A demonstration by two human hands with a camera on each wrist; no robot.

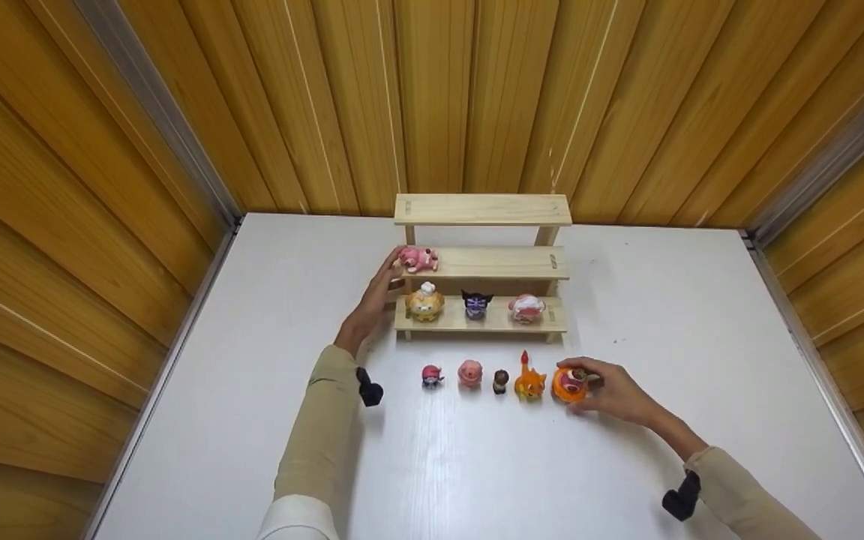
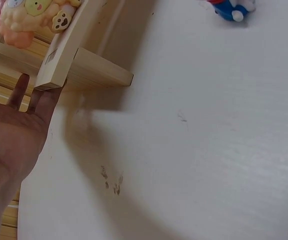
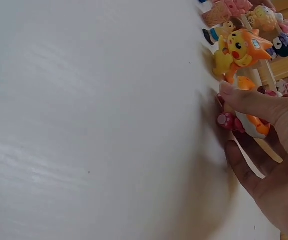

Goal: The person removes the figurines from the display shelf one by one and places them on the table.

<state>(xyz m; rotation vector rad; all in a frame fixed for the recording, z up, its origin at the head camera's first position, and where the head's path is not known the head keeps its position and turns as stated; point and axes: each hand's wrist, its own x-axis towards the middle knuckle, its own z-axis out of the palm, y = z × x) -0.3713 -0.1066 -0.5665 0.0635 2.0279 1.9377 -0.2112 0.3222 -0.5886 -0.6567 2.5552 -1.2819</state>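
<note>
My left hand (image 1: pixel 373 304) is at the left end of a three-step wooden display shelf (image 1: pixel 481 210). In the left wrist view its fingers extend behind the end of a shelf board (image 2: pixel 54 70). The fingertips lie beside a pink toy figure (image 1: pixel 418 259) on the middle step; whether they touch it I cannot tell. My right hand (image 1: pixel 619 391) grips a round orange toy figure (image 1: pixel 569 385) on the white table, thumb on one side and fingers on the other. The right wrist view shows the thumb over this orange-and-white figure (image 3: pixel 254 125).
On the lowest step sit a chef-hat figure (image 1: pixel 425 304), a dark purple figure (image 1: pixel 476 304) and a pink-and-white figure (image 1: pixel 526 308). Before the shelf stand a red-capped figure (image 1: pixel 431 376), a pink figure (image 1: pixel 469 373), a small brown-haired figure (image 1: pixel 500 381) and an orange fire-tailed figure (image 1: pixel 530 384).
</note>
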